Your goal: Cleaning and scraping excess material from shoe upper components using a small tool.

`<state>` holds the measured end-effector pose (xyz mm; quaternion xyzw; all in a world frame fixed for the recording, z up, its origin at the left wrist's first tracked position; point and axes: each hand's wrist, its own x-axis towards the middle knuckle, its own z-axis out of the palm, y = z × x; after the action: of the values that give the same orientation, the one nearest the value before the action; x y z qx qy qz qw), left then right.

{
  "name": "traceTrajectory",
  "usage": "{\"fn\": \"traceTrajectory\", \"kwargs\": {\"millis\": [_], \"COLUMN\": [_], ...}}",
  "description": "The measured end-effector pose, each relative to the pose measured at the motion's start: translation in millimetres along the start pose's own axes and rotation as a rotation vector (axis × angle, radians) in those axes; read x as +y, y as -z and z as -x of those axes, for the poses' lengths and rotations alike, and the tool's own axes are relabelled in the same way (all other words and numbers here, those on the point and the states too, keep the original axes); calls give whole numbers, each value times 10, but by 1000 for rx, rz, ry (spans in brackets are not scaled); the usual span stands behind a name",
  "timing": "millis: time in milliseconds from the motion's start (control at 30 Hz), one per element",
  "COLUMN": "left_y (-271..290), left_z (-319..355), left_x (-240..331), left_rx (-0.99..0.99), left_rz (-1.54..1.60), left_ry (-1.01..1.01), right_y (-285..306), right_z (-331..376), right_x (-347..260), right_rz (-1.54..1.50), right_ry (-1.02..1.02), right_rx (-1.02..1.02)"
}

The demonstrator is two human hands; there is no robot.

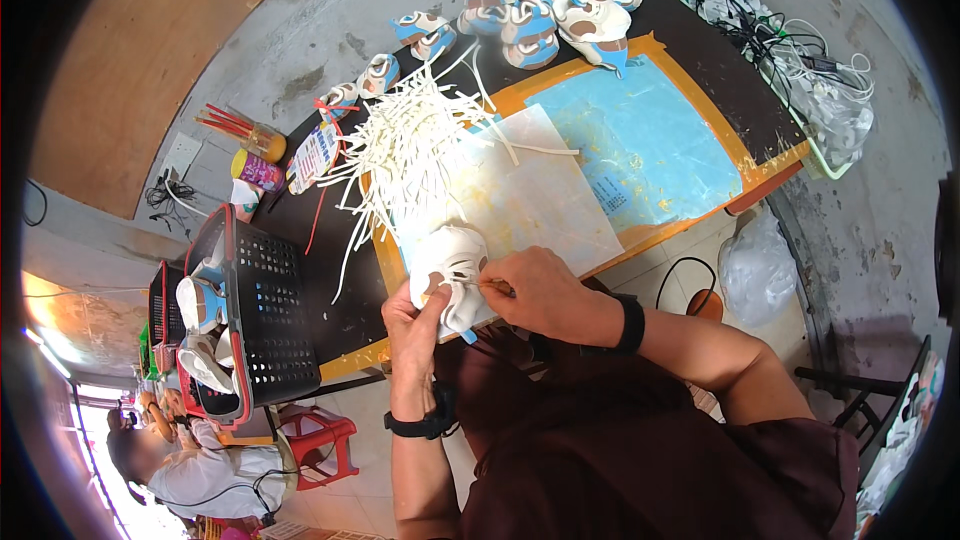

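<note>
At the near edge of the table, my left hand (412, 318) is closed around the side of a white shoe upper (448, 248) with brown patches and cut-out slots. The thumb presses on its surface. My right hand (548, 292) is pinched at the upper's other side, its fingertips close to the slots. A thin, light-coloured thing shows at those fingertips; it is too small to make out. Just beyond the upper lies a big heap of cream-white strips (410, 135), like laces. A pale sheet (535, 195) lies beside the heap, under some strip ends.
Blue, white and brown shoe uppers (530, 25) stand along the table's far edge. A blue sheet (640, 150) is taped down on the right. At left are a black basket (270, 300) of shoe uppers and a yellow jar (262, 143). Another person (205, 470) sits at lower left.
</note>
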<state>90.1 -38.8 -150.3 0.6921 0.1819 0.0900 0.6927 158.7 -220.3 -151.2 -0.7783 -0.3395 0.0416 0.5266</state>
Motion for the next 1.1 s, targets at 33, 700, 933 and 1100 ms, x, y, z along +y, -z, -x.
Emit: {"fn": "traceTrajectory", "kwargs": {"millis": [33,700,933,1100], "left_y": [-7,-154,-336,-331], "left_z": [6,31,114,97], "left_x": [-2,-372,-213,-279], "left_rx": [6,148,267,290], "left_rz": [-22,-520,-812,-841], "left_ry": [-4,-440,-640,-621], "right_y": [-1,-169,-2,75], "right_z": [0,-33,-100,-55], "right_x": [-1,-126,21,28], "right_rz": [0,270,-206,-744], "right_ry": [0,-27,-147,-478], "right_rx": [0,-6,-97,-200]}}
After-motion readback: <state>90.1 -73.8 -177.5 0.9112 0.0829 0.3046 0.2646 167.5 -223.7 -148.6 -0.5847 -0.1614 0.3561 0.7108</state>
